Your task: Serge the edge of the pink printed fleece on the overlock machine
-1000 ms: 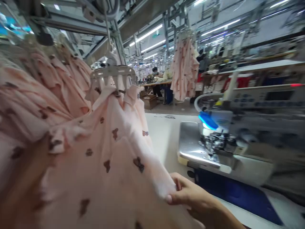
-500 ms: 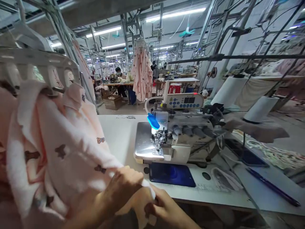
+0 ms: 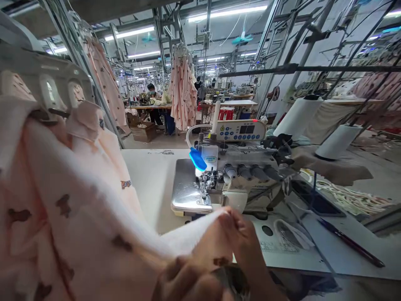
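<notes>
Cardboard box (image 3: pixel 144 134) holds pale scraps (image 3: pixel 141 125); hand (image 3: pixel 239 236) pinches garment (image 3: pixel 78 217).

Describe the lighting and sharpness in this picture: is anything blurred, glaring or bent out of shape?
In the head view, the overhead strip lights are bright, glare shines off the steel plate of the sewing machine, the wide lens bends the metal ceiling frame, and the right hand and pink fabric look soft, with the fabric's edge washed pale.
</notes>
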### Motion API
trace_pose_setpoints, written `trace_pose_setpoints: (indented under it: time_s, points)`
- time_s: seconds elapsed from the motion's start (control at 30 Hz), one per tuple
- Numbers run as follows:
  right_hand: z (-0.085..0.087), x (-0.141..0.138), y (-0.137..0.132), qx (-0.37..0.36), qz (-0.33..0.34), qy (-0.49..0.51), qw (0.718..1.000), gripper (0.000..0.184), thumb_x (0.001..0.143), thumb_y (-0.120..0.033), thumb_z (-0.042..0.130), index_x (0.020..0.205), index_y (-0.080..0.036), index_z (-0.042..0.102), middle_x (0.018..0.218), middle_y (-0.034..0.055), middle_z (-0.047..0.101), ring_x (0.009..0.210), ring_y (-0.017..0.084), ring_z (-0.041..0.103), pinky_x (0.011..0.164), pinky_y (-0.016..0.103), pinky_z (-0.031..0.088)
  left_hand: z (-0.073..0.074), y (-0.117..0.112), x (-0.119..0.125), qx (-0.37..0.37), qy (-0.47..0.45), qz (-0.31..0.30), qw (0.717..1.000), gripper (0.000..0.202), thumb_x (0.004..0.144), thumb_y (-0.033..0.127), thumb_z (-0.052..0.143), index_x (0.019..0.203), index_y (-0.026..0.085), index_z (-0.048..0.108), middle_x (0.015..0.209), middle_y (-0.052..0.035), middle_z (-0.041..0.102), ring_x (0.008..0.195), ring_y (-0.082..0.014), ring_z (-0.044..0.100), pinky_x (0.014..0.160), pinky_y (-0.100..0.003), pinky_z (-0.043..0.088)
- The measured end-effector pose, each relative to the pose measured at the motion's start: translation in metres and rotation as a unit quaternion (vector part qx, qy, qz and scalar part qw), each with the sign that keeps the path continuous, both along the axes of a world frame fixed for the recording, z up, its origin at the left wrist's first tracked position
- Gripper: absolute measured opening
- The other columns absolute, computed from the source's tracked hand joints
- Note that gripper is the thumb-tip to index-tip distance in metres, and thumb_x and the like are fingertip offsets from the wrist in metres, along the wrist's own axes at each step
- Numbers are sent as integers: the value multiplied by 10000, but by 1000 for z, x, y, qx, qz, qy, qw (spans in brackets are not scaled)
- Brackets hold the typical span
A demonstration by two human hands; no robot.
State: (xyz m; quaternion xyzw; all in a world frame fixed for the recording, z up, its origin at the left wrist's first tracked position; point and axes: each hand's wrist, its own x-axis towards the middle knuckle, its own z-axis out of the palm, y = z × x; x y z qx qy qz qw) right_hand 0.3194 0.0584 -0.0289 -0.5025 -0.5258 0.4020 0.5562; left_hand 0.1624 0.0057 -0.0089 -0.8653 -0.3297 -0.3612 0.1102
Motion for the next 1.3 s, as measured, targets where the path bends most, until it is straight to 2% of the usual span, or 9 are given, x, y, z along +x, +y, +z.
trace_pose_setpoints:
  time_s: [0.17, 0.33, 0.5, 0.6, 0.7, 0.8, 0.93, 1.13, 1.3]
  points:
    - [6, -6, 34, 47, -144, -108, 983, 258, 795, -436, 480, 738, -193, 544, 630, 7, 569, 589, 171, 503, 563, 255, 374, -22, 45, 23, 80, -28, 43, 995, 272, 860, 69, 343, 849, 170, 595, 1103, -59, 650, 1111, -176, 546, 923, -330, 478]
    - [-4, -13, 49, 68, -202, -157, 964, 197, 800, -396, 493, 839, -204, 512, 479, -50, 484, 446, 156, 452, 495, 253, 319, -19, 85, -4, 51, -1, 141, 989, 376, 844, 79, 347, 1197, 102, 473, 1158, -155, 609, 1110, -244, 549, 899, -443, 502]
    - [-6, -11, 22, 142, -194, -100, 966, 299, 839, -438, 500, 1008, -193, 525, 784, 49, 618, 732, 204, 589, 703, 303, 446, 5, 94, -21, 25, 43, 79, 996, 424, 834, 71, 349, 1239, 152, 445, 1132, -120, 620, 1061, -233, 571, 905, -460, 485]
    - [-10, -15, -4, 156, -58, -25, 986, 569, 737, -536, 646, 1177, -208, 494, 1148, 115, 561, 1057, 274, 519, 892, 343, 409, 13, 78, -16, 18, 30, 23, 999, 307, 847, 88, 364, 1094, 170, 527, 1102, -81, 630, 1079, -216, 552, 941, -437, 445]
    - [-16, -19, -16, 14, 79, 25, 997, 450, 754, -601, 587, 924, -185, 613, 821, 58, 620, 756, 217, 578, 638, 272, 452, 15, 63, -13, -1, 17, 56, 998, 198, 872, 149, 397, 763, 195, 556, 754, -20, 640, 740, -168, 603, 687, -316, 486]
    - [-20, -21, -18, -70, 84, 60, 992, 463, 811, -610, 488, 709, -166, 573, 599, -16, 482, 538, 124, 439, 465, 214, 322, 16, 61, -15, -22, 22, 110, 993, 270, 894, 237, 404, 660, 194, 530, 567, 8, 551, 540, -139, 534, 504, -248, 387]
    - [-12, -29, -11, -39, 53, 82, 994, 408, 843, -560, 455, 788, -166, 549, 654, -10, 511, 566, 119, 443, 482, 208, 318, 31, 82, -16, -48, 19, 137, 989, 323, 911, 315, 372, 669, 195, 550, 528, 24, 545, 468, -109, 511, 471, -223, 327]
    - [-4, -39, 13, -11, -75, -6, 997, 215, 817, -393, 477, 896, -196, 441, 423, -78, 477, 388, 115, 390, 421, 214, 258, 53, 131, -8, -274, 127, 156, 941, 206, 861, 354, 416, 751, 215, 522, 630, 34, 592, 603, -132, 566, 558, -223, 354]
    - [-15, -33, 9, -32, -76, 11, 997, 196, 823, -396, 471, 869, -215, 413, 407, -99, 431, 358, 104, 362, 378, 195, 241, 43, 129, 0, -247, 204, 138, 937, 199, 891, 319, 354, 798, 210, 492, 697, 11, 617, 612, -146, 579, 528, -244, 325]
